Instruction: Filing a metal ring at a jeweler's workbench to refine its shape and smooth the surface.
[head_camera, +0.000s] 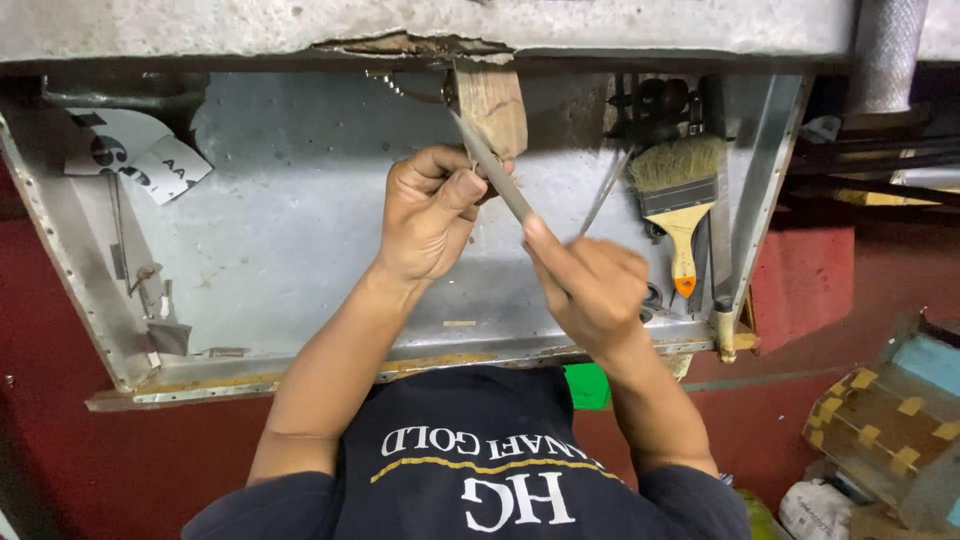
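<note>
A wooden bench peg (492, 108) juts out from the worn bench edge above a metal-lined tray (300, 250). My left hand (428, 215) is curled tight just below the peg, pinching a small piece that its fingers hide, and its thumb rests against a slim metal file (492, 168). My right hand (592, 285) grips the file's lower end, with the index finger stretched along the blade. The file slants from the peg down to the right, across my left thumb.
A paintbrush with a yellow handle (680, 205) lies at the tray's right side beside thin metal tools (605, 195). Paper scraps (135, 155) and small tools (160, 325) sit at the tray's left. A box with wooden blocks (880, 430) stands on the floor at the right.
</note>
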